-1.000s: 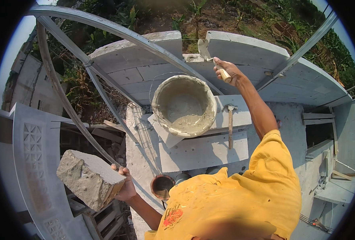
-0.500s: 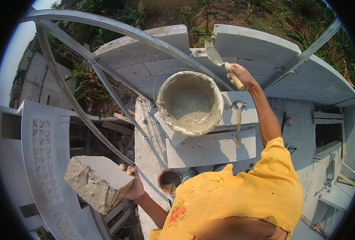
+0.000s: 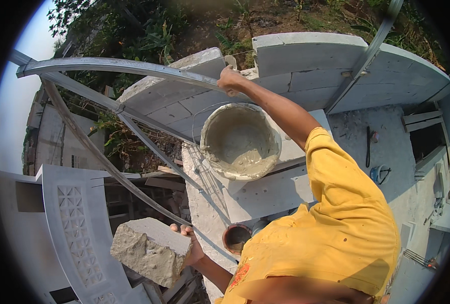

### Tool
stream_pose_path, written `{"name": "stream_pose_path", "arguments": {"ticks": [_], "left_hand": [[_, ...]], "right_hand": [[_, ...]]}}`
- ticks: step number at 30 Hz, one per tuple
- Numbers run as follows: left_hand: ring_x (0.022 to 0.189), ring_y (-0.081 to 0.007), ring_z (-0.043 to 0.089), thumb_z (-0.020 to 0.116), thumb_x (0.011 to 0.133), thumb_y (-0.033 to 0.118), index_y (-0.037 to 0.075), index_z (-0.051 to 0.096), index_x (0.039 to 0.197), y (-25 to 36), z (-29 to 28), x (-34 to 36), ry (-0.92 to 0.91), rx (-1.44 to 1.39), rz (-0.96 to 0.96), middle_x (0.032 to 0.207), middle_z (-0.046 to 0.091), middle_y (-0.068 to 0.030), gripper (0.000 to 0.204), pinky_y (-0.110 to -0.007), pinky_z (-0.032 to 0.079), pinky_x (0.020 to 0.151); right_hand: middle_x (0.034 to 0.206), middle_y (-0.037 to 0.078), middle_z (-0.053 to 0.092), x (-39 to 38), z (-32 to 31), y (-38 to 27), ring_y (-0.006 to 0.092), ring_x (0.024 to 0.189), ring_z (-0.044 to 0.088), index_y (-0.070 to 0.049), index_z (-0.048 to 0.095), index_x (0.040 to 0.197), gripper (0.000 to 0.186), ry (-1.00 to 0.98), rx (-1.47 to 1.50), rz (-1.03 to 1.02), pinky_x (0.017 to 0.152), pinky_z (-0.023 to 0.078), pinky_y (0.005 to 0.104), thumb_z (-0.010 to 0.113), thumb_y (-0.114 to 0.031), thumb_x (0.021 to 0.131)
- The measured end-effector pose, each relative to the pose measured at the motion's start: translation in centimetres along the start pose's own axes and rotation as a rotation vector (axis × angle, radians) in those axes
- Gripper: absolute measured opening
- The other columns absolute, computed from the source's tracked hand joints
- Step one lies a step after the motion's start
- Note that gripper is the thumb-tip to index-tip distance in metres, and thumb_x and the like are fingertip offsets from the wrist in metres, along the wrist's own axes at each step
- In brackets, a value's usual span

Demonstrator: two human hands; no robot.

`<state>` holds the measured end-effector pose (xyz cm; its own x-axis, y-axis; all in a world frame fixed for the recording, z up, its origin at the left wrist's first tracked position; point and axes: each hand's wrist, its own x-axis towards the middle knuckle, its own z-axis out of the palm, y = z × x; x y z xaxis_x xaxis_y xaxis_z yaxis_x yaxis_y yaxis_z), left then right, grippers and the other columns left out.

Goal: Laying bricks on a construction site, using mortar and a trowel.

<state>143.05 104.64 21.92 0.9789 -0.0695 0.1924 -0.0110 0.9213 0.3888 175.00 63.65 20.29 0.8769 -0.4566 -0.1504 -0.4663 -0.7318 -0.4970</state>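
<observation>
My left hand [image 3: 194, 247] grips a rough grey block [image 3: 150, 248] at lower left, its broken side coated in lumpy mortar. My right hand [image 3: 231, 81] is closed round a trowel [image 3: 230, 62], mostly hidden by the hand, at the notch in the low white block wall [image 3: 308, 55], just beyond a metal rail [image 3: 118, 65]. Below that hand is a large bucket [image 3: 208, 154] with wet grey mortar inside, standing on white blocks [image 3: 260, 200].
Metal struts [image 3: 159, 152] slant down at left, beside a patterned concrete panel [image 3: 52, 213] and dark gaps with planks. A small pail [image 3: 380, 175] sits on the right floor. A round pot [image 3: 236, 238] is near my body. Plants grow beyond the wall.
My right hand and trowel have moved left and up to the wall's notch, my arm now crossing above the blocks. The view has shifted, so the held block appears lower and further right.
</observation>
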Motion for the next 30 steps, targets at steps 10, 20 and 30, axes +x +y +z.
{"name": "stream_pose_path", "arguments": {"ticks": [10, 20, 30], "left_hand": [[0.101, -0.0348, 0.052, 0.069, 0.085, 0.030, -0.002, 0.042, 0.135, 0.5, -2.3, -0.6, 0.081, -0.080, 0.015, 0.121, 0.047, -0.0202, 0.065, -0.048, 0.041, 0.098], [0.100, -0.0323, 0.051, 0.073, 0.083, 0.030, -0.004, 0.036, 0.130, 3.1, -0.9, -1.9, 0.085, 0.011, 0.103, 0.119, 0.044, -0.0186, 0.068, -0.047, 0.042, 0.096], [0.101, -0.0360, 0.052, 0.067, 0.088, 0.034, -0.004, 0.038, 0.135, 1.9, 0.0, 2.4, 0.013, 0.046, 0.023, 0.121, 0.045, -0.0200, 0.067, -0.048, 0.041, 0.100]], "right_hand": [[0.088, 0.014, 0.069, -8.9, -10.3, 7.7, 0.0207, 0.068, 0.067, 0.007, 0.064, 0.101, 0.033, -0.385, 0.381, -0.048, 0.060, 0.057, 0.0334, 0.060, -0.022, 0.085], [0.086, 0.013, 0.059, -1.4, 0.2, 11.7, 0.0140, 0.059, 0.058, -0.002, 0.042, 0.112, 0.026, -0.771, 2.006, 0.281, 0.049, 0.053, 0.0293, 0.036, -0.023, 0.098], [0.076, 0.004, 0.056, -12.6, -11.0, 18.0, 0.0048, 0.049, 0.054, -0.005, 0.045, 0.121, 0.037, -0.723, 1.482, 0.181, 0.038, 0.048, 0.0172, 0.033, -0.036, 0.105]]}}
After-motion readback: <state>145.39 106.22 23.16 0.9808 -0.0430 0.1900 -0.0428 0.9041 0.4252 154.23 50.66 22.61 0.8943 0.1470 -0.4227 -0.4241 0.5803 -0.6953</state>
